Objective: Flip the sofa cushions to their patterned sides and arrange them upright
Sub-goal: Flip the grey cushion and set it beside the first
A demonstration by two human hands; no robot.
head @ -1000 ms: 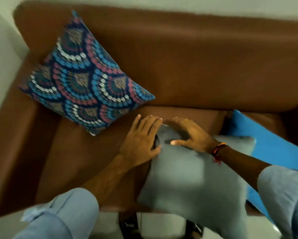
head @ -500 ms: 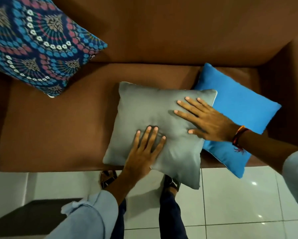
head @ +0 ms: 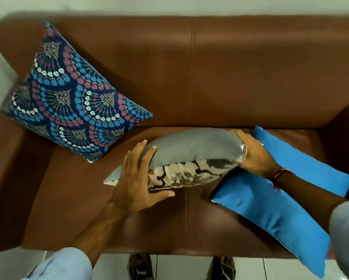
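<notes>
A grey-backed cushion (head: 191,147) is lifted on edge over the middle of the brown sofa seat (head: 72,199), its cream floral patterned side facing me. My left hand (head: 136,178) grips its left end and my right hand (head: 254,155) grips its right end. A blue, pink and white fan-patterned cushion (head: 72,102) leans upright in the sofa's left corner, pattern outward. A plain blue cushion (head: 274,201) lies flat on the right of the seat, partly under my right forearm and overhanging the front edge.
The sofa backrest (head: 210,73) runs across the top, with armrests at both sides. My sandalled feet (head: 141,267) stand on white floor tiles just in front of the seat edge.
The grey cushion lay flat under my palms; now both hands grip its ends and it is raised on edge, showing its floral side. My view has pulled back and up.
</notes>
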